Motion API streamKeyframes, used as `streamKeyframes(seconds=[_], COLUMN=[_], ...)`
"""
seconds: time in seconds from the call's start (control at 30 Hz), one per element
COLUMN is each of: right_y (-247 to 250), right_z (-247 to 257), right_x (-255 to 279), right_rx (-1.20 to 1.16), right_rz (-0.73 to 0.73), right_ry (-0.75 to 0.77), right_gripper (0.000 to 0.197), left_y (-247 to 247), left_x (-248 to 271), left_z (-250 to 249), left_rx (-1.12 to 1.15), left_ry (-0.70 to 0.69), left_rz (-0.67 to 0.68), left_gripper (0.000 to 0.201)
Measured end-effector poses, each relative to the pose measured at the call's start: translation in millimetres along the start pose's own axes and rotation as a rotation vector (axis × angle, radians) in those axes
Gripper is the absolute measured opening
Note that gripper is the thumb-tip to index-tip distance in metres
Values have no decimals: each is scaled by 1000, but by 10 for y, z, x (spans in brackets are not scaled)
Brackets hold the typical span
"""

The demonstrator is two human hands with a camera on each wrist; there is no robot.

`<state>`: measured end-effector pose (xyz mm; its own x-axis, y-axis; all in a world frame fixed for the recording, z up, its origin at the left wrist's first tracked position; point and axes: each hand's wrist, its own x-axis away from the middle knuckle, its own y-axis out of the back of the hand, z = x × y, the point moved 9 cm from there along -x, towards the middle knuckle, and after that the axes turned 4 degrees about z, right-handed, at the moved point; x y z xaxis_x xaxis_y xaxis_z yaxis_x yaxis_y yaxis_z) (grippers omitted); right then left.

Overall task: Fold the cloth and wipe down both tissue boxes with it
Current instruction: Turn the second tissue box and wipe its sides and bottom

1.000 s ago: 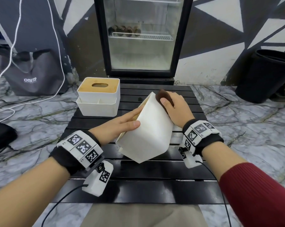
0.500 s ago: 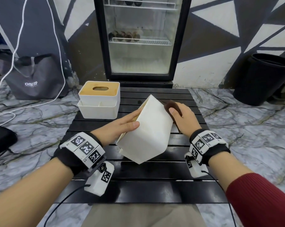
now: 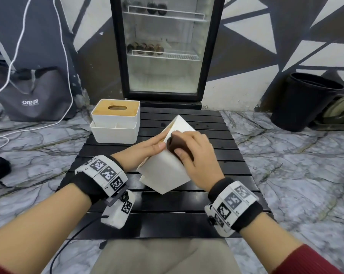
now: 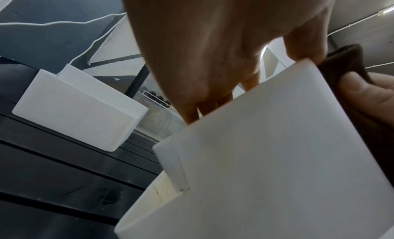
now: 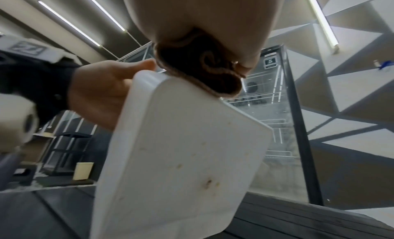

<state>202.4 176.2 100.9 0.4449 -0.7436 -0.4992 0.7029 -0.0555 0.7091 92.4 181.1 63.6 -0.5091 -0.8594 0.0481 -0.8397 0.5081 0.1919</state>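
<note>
A white tissue box [image 3: 163,171] stands tilted on one corner on the black slatted table [image 3: 167,214]. My left hand [image 3: 155,144] grips it, thumb on the near white face and fingers behind on the lid side. My right hand [image 3: 189,149] holds a bunched dark brown cloth [image 3: 172,144] and presses it on the box's upper face, just right of my left thumb. In the right wrist view the cloth [image 5: 202,69] sits on the top edge of the stained box [image 5: 181,150]. The second tissue box [image 3: 115,123], white with a wooden lid, stands at the table's far left.
A glass-door fridge [image 3: 165,56] stands behind the table. A black bin [image 3: 303,101] is on the floor at the right, a grey bag [image 3: 34,95] and a white cable [image 3: 66,56] at the left. Marble floor surrounds the table.
My right hand has carried the cloth from the box's far right edge across to its upper near face, close to my left thumb. The box stays tilted in my left hand.
</note>
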Motion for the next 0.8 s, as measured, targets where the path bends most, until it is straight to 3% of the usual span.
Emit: streamKeyframes(seconds=[0.2, 0.37, 0.8], right_y=[-95, -89, -41], right_z=[120, -73, -613], right_x=[133, -16, -546], right_rx=[75, -56, -115], right_rz=[-87, -76, -95], right_ry=[14, -34, -206], right_gripper=[44, 41, 35], left_y=[-33, -12, 17], left_x=[3, -9, -71], left_z=[-28, -7, 31], left_rx=[-10, 6, 46], left_ry=[-14, -10, 11], left_rz=[6, -14, 36], left_gripper=[45, 50, 63])
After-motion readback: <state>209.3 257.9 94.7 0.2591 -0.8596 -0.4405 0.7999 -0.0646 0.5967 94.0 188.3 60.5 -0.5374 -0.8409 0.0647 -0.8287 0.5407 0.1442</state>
